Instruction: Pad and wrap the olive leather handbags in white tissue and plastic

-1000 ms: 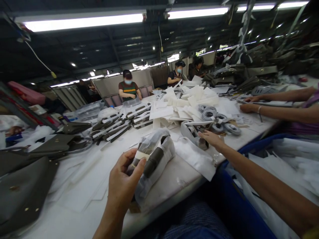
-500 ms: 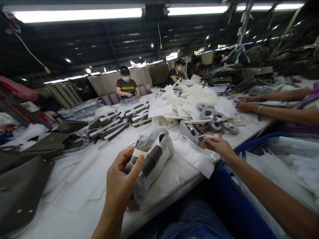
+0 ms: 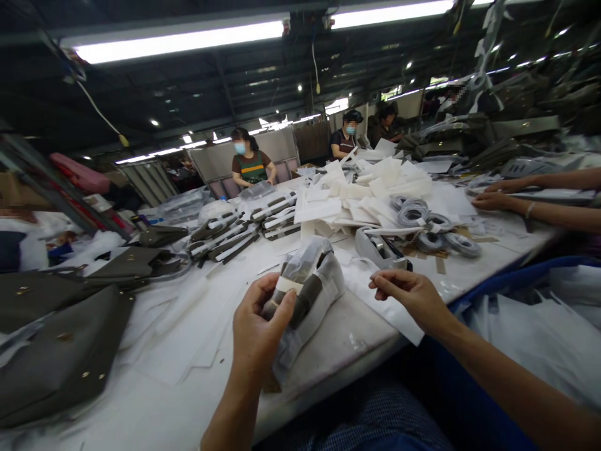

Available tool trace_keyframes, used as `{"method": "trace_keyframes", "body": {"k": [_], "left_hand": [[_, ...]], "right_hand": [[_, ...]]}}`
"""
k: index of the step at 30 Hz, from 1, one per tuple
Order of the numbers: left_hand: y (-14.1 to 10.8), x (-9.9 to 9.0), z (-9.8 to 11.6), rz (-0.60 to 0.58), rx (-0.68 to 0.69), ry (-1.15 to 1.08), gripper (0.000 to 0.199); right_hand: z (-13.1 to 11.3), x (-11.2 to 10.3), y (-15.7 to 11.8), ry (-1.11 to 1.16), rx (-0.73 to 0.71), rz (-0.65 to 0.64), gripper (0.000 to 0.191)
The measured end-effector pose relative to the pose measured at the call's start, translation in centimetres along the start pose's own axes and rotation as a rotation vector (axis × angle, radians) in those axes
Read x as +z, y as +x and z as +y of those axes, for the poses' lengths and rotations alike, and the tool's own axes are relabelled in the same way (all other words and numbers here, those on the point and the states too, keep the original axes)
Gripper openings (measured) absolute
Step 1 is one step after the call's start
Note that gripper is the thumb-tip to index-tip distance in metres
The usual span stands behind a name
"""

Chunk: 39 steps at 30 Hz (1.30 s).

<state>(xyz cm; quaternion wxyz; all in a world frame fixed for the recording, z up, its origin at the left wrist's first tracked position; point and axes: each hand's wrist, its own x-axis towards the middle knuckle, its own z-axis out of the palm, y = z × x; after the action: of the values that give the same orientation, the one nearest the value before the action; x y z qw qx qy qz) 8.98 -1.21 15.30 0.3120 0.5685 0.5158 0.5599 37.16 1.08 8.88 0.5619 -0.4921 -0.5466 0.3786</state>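
Observation:
My left hand (image 3: pixel 263 319) is wrapped round a dark strap bundle (image 3: pixel 312 294) in thin translucent wrapping, its thumb on a cream band (image 3: pixel 288 287) around the bundle. To the right, my right hand (image 3: pixel 408 294) hovers over a white sheet (image 3: pixel 370 291) with its fingertips pinched together; whatever they hold, if anything, is too small to make out. Just beyond it lies a grey tray-like holder (image 3: pixel 375 247) with dark and shiny items inside.
White pieces (image 3: pixel 361 194) are heaped mid-table beside grey coils (image 3: pixel 413 212). More wrapped straps (image 3: pixel 225 235) lie behind my left hand, dark bags (image 3: pixel 70 351) at left. A blue bin (image 3: pixel 488 282) stands at right. Another person's hands (image 3: pixel 493 197) work at the far right.
My right hand has moved left, away from the clear film it was touching beside the white sheet. The view has shifted left. My left hand still holds the bundle.

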Motion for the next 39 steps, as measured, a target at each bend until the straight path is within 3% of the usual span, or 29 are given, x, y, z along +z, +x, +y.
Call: {"method": "trace_keyframes", "body": {"k": [3,6,11,23,31,35,39], "left_hand": [[-0.2,0.2,0.0,-0.023,0.017,-0.009,0.042],[-0.5,0.2,-0.1,-0.033,0.055,0.003,0.039],[-0.7,0.2,-0.2,-0.032,0.115,0.039,0.036],[-1.0,0.1,-0.5,0.05,0.176,0.166,0.033],[-1.5,0.2,-0.9,0.076,0.243,0.254,0.032],[-1.6,0.4,-1.0,0.034,0.275,0.284,0.031],[-1.5,0.4,-0.8,0.025,0.217,0.245,0.032]], "right_hand": [[-4.3,3.9,-1.0,0.086,-0.092,-0.227,0.029],[-6.8,7.2,-1.3,0.157,-0.153,-0.385,0.026],[-8.4,10.4,-0.7,0.134,-0.166,-0.379,0.033],[-7.5,10.5,-0.7,-0.221,-0.194,-0.257,0.031],[-4.6,11.1,-0.6,0.218,0.009,-0.452,0.036],[-3.6,11.3,-0.5,0.283,-0.015,-0.423,0.032],[-3.8,11.5,-0.3,0.267,-0.053,-0.418,0.031]]}}
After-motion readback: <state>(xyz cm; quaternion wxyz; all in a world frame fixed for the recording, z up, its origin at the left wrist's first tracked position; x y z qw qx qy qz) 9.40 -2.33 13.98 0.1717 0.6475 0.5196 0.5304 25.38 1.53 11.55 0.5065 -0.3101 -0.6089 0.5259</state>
